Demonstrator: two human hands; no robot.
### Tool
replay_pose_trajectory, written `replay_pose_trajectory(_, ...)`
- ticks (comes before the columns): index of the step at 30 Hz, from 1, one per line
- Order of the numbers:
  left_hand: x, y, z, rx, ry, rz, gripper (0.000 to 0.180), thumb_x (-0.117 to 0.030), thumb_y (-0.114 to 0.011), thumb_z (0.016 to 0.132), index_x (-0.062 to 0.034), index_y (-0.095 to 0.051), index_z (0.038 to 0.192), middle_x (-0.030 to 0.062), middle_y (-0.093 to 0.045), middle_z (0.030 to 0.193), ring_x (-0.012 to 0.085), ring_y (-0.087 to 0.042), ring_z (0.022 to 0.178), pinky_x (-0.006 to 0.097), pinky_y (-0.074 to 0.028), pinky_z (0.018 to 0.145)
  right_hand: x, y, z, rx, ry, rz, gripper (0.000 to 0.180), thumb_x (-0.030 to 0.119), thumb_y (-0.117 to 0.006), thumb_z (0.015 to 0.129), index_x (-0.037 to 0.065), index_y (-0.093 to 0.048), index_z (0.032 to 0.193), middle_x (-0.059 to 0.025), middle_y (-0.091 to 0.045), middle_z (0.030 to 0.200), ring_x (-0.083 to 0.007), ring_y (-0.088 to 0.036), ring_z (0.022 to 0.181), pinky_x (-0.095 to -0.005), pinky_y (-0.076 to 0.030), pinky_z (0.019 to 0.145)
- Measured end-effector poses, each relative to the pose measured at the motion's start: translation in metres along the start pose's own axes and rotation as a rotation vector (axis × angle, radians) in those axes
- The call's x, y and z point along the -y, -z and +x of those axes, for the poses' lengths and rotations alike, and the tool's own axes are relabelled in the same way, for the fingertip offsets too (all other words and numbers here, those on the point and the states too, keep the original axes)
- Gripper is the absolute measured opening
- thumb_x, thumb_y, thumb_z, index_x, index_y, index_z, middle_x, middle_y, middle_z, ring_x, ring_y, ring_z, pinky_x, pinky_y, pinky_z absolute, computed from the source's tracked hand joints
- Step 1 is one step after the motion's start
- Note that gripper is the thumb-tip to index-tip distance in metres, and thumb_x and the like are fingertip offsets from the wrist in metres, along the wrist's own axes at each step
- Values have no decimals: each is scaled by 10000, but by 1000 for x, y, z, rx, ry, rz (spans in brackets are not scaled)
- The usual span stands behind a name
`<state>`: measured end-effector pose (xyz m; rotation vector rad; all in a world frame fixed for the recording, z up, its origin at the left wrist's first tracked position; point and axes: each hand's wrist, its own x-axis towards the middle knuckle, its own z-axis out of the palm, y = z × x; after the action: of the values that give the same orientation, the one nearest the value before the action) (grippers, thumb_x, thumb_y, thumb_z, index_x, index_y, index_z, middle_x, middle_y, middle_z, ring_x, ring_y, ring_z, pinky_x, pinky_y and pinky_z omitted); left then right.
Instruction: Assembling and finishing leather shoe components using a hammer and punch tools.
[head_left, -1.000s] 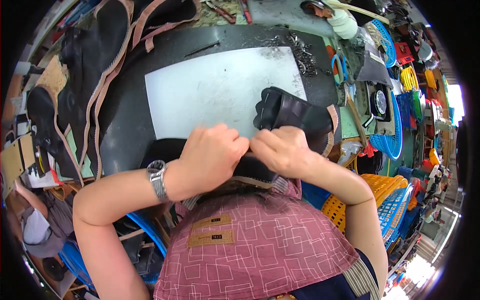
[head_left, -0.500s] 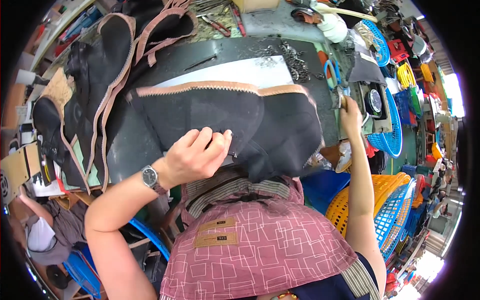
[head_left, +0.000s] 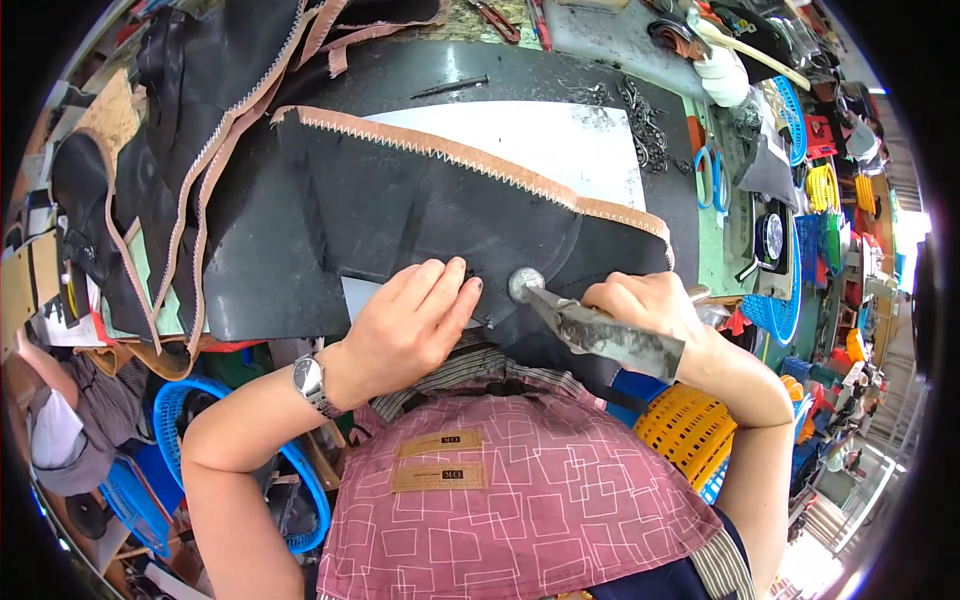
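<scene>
Right hand [head_left: 645, 305]: fingers curled around a hammer [head_left: 620, 335], grip mostly hidden behind the hand and the metal head. Round face points left toward the other hand, flared end hangs near the right wrist. Can't tell if the face touches the leather below. Left hand [head_left: 412, 318]: nothing seen in its grasp, fingers together and loosely bent, fingertips at the lower edge of the black leather piece [head_left: 400, 205]; thumb out of sight.

Leather lies in front of both hands, tan zigzag-stitched border along its far side. Hammer head and right hand cover part of its near right portion. Under it, beyond the hands, white sheet [head_left: 590, 140], largely blocked by the leather. Dark tabletop [head_left: 260, 285] left of the left hand and beyond.

Further out ahead of the hands: thin black tool [head_left: 450, 87], pile of small dark bits [head_left: 645, 130]. Beyond the right hand, to its right: blue-handled scissors [head_left: 712, 178], white spool [head_left: 722, 78]. Far left of the left hand: more stitched black leather pieces [head_left: 215, 75], crowding that side. Nearer the body, yellow basket [head_left: 685, 430] below the right hand, blue basket [head_left: 170, 420] left of the left forearm.
</scene>
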<state>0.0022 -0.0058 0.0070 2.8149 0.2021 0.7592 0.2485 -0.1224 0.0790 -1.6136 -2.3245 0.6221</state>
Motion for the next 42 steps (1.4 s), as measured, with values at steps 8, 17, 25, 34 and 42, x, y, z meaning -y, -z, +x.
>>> replay_pose_trajectory(8,8,2,0,63,-10,-77,472,-23,-593,667,-20,-579,1140,168,-546,1055,287,-544,907,365,-501,769,6,4,13,-63,431,-428,196,187,-579,629,71,-488,759,11,-375,567,-110,-441,447,-247,-361,377)
replay_pose_trajectory(17,10,2,3,141,-65,-49,490,-28,-590,663,-22,-576,1152,160,-530,1043,289,-532,908,372,-492,774,24,26,38,91,-238,39,183,245,-610,816,84,-644,898,-144,-626,730,-306,-608,557,-388,-483,483)
replay_pose_trajectory(25,13,-3,4,91,-9,-108,489,-1,-594,631,-7,-583,1121,188,-514,1209,266,-518,894,342,-464,748,-2,0,5,-45,271,-271,241,193,-639,656,45,-502,789,-42,-425,613,-195,-518,485,-320,-438,430)
replay_pose_trajectory(34,13,0,7,131,-53,-78,438,-30,-596,652,19,-583,1087,198,-525,1193,257,-522,866,329,-454,707,38,35,54,202,-277,-89,257,261,-576,826,15,-503,830,-175,-579,600,-334,-616,573,-429,-495,514)
replay_pose_trajectory(42,10,-8,5,28,-93,43,269,-49,-585,695,22,-584,955,240,-547,1141,241,-536,829,307,-473,686,-11,51,92,405,-822,584,478,485,-518,895,37,-510,731,12,-420,543,-82,-387,401,-253,-291,362)
